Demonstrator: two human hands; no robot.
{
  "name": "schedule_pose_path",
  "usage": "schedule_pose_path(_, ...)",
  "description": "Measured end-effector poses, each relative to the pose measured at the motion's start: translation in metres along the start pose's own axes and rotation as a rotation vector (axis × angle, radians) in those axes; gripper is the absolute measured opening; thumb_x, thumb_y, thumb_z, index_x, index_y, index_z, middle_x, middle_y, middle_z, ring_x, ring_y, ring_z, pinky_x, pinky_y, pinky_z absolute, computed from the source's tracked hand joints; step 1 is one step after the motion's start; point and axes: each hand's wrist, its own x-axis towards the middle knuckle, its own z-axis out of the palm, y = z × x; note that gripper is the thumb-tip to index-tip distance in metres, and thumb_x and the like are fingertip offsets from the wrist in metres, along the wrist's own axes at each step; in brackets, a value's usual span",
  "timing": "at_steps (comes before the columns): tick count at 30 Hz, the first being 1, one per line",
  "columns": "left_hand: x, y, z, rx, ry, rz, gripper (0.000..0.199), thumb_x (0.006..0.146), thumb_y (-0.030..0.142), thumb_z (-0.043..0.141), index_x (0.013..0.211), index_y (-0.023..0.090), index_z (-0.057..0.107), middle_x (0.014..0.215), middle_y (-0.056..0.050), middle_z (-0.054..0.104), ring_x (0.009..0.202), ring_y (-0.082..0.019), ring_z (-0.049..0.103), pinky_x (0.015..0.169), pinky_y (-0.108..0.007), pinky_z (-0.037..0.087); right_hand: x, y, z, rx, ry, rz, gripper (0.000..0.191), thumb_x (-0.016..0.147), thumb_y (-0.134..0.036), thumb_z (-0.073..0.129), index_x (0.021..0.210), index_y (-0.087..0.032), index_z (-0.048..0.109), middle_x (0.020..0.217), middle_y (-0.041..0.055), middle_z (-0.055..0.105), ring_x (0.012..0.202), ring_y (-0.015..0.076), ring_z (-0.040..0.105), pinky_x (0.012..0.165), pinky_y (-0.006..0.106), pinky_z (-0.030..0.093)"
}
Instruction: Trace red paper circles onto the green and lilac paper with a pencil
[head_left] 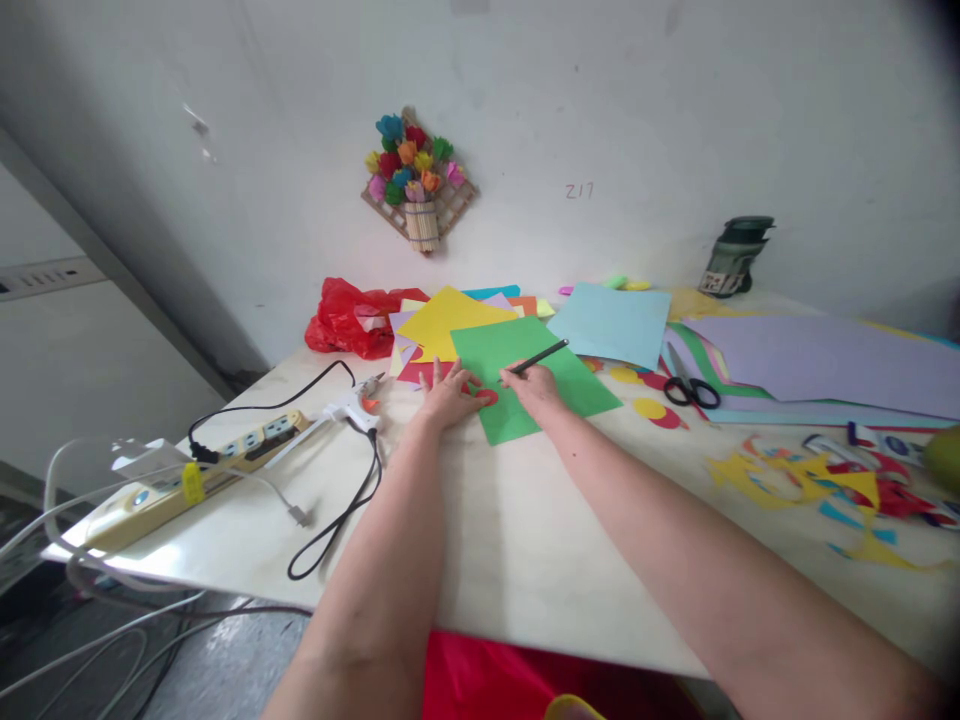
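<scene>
A sheet of green paper (577, 385) lies on the table in front of me. My right hand (534, 388) grips a dark pencil (546, 354), its tip at the green sheet near a red paper circle (487, 397). Fingers spread, my left hand (448, 395) rests at the sheet's left edge and touches the red circle. Yellow paper (450, 318) and other coloured sheets lie behind the green one. Just right of it are several yellow and red paper circles (649, 408).
On the left are a power strip (255, 440) and a white glue gun (352, 408) with a looping cord. Black-handled scissors (691, 390), purple paper (825, 360) and yellow scraps (802, 482) lie to the right. A red plastic bag (349, 318) and a dark bottle (737, 258) stand toward the wall.
</scene>
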Motion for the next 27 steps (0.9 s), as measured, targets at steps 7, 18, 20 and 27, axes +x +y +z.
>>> schedule_pose_path(7, 0.008, -0.005, 0.006, 0.110, 0.023, -0.230, 0.081, 0.055, 0.069, 0.053, 0.121, 0.026, 0.036, 0.140, -0.006, 0.018, 0.125, -0.029, -0.017, 0.095, -0.057, -0.009, 0.004, 0.001, 0.008, -0.004, -0.075, -0.008, 0.028, 0.069, -0.046, 0.052, 0.077, -0.020, 0.061, 0.070, 0.0018, 0.066, 0.068, 0.0133, 0.061, 0.063, 0.023, 0.044)
schedule_pose_path(18, 0.007, -0.006, 0.008, 0.207, -0.039, -0.389, 0.095, 0.054, 0.068, 0.052, 0.133, 0.029, 0.018, 0.142, -0.009, 0.007, 0.124, -0.037, -0.008, 0.093, -0.060, -0.006, 0.017, -0.023, 0.016, -0.338, -0.229, -0.019, 0.032, 0.072, -0.046, 0.050, 0.075, -0.018, 0.065, 0.076, 0.0056, 0.066, 0.070, 0.0156, 0.059, 0.062, 0.024, 0.042)
schedule_pose_path(20, 0.006, -0.005, 0.007, 0.209, -0.050, -0.386, 0.094, 0.054, 0.068, 0.052, 0.133, 0.029, 0.017, 0.142, -0.010, 0.008, 0.124, -0.038, -0.005, 0.093, -0.060, -0.006, 0.016, -0.023, 0.019, -0.365, -0.221, -0.060, 0.032, 0.074, -0.045, 0.048, 0.078, -0.018, 0.065, 0.078, 0.0058, 0.065, 0.072, 0.0155, 0.058, 0.063, 0.024, 0.042)
schedule_pose_path(27, 0.006, -0.003, 0.005, 0.196, -0.092, -0.394, 0.088, 0.058, 0.065, 0.051, 0.132, 0.031, 0.018, 0.142, -0.009, 0.007, 0.124, -0.038, -0.005, 0.092, -0.061, -0.002, 0.018, -0.019, 0.029, -0.458, -0.186, -0.211, 0.033, 0.078, -0.042, 0.043, 0.079, -0.015, 0.063, 0.085, 0.0085, 0.062, 0.079, 0.0159, 0.056, 0.071, 0.025, 0.040)
